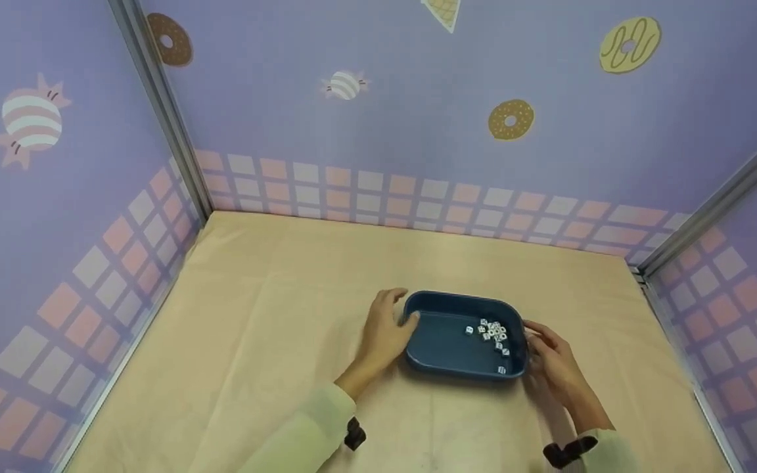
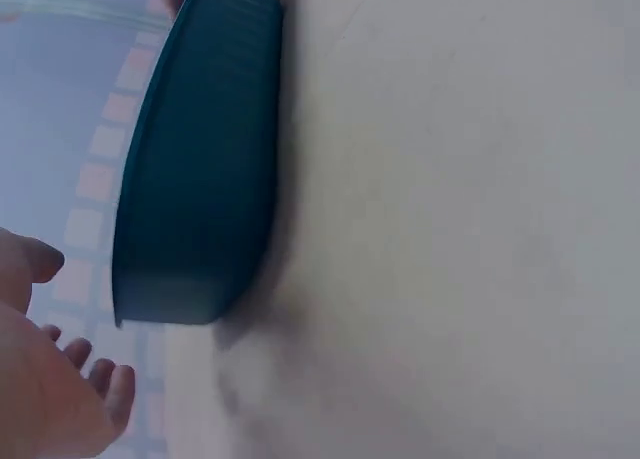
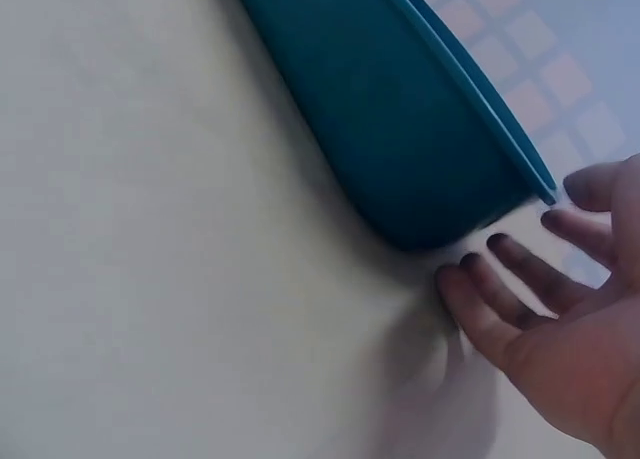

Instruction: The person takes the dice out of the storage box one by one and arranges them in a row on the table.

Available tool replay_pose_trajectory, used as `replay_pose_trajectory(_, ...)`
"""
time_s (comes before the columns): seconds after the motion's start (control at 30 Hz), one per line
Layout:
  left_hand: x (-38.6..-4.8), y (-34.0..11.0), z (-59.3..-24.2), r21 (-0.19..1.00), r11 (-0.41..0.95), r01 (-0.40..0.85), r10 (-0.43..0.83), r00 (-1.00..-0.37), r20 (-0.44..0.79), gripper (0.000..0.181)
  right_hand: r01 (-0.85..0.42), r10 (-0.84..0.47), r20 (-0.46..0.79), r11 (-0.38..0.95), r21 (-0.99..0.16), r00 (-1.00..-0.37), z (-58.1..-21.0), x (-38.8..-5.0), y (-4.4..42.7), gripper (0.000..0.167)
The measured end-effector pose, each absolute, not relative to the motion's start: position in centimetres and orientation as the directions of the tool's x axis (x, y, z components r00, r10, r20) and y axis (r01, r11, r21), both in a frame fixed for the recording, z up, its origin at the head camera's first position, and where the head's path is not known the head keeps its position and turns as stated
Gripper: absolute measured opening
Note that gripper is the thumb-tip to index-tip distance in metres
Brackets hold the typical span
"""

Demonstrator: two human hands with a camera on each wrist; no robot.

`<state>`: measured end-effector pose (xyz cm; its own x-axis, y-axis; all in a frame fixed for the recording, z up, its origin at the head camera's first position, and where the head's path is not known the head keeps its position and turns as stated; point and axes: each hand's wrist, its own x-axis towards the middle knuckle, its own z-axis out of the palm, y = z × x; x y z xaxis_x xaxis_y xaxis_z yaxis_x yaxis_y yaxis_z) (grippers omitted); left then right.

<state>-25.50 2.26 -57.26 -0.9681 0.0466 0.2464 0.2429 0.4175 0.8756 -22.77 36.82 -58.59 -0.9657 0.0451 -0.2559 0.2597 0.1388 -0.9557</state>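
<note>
A dark blue rectangular tray [image 1: 443, 343] with rounded corners sits on the cloth-covered table. Several small white dice [image 1: 495, 331] lie inside it, mostly clustered toward its right end. At the tray's left end is my left hand [image 1: 385, 333], its thumb by the rim; the left wrist view shows a gap between this hand [image 2: 55, 379] and the tray wall [image 2: 200, 159]. Beside the right end, my right hand [image 1: 557, 364] has loosely bent fingers. In the right wrist view its fingertips [image 3: 497, 243] are close to the tray; whether they touch it I cannot tell.
Beige cloth [image 1: 286, 315] covers the table and shows some creases. Purple panels [image 1: 411, 125] printed with sweets and pink and white squares stand behind and at both sides. Metal posts [image 1: 168, 112] join them at the corners.
</note>
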Motion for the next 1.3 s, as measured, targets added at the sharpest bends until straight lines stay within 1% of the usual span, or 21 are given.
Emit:
replay_pose_trajectory(0.07,-25.9,3.4,-56.6,0.834,0.458,0.308,0.095,-0.950,0.298,0.045,0.268,0.040,-0.265,0.136,-0.954,-0.964,-58.6,-23.5,37.1,0.046)
replay_pose_trajectory(0.1,-26.1,4.1,-56.3,0.817,0.473,0.329,0.130,-0.943,0.305,0.044,0.274,0.036,-0.272,0.137,-0.952,-0.962,-58.6,-23.8,37.1,0.046)
replay_pose_trajectory(0.27,-27.3,7.1,-55.5,0.773,0.527,0.353,0.291,-0.930,0.227,0.044,0.301,-0.003,-0.306,0.184,-0.936,-0.952,-58.7,-24.8,37.4,0.052)
replay_pose_trajectory(0.33,-27.8,8.1,-55.5,0.768,0.539,0.347,0.325,-0.926,0.191,0.043,0.286,-0.014,-0.293,0.171,-0.943,-0.956,-58.8,-25.0,37.3,0.052)
replay_pose_trajectory(0.43,-28.5,9.4,-55.8,0.785,0.517,0.341,0.364,-0.918,0.159,0.043,0.251,-0.023,-0.257,0.141,-0.958,-0.966,-59.1,-25.2,37.0,0.051)
replay_pose_trajectory(0.6,-29.3,11.1,-57.1,0.786,0.525,0.326,0.402,-0.909,0.108,0.041,0.217,0.003,-0.218,0.123,-0.968,-0.976,-59.5,-25.2,36.6,0.048)
replay_pose_trajectory(0.83,-29.9,11.9,-59.3,0.738,0.593,0.322,0.425,-0.904,0.052,0.036,0.220,0.021,-0.219,0.138,-0.966,-0.975,-59.7,-25.2,36.3,0.047)
replay_pose_trajectory(1.07,-30.3,12.3,-60.1,0.718,0.607,0.341,0.443,-0.895,0.051,0.028,0.199,0.065,-0.191,0.136,-0.971,-0.979,-59.9,-24.9,36.1,0.045)
replay_pose_trajectory(1.2,-30.3,12.6,-60.5,0.704,0.629,0.331,0.429,-0.902,0.041,0.020,0.214,0.064,-0.208,0.120,-0.969,-0.976,-60.2,-24.5,36.2,0.048)
replay_pose_trajectory(1.3,-30.2,12.9,-60.6,0.700,0.633,0.331,0.428,-0.903,0.039,0.016,0.219,0.071,-0.211,0.132,-0.967,-0.975,-60.4,-24.2,36.4,0.049)
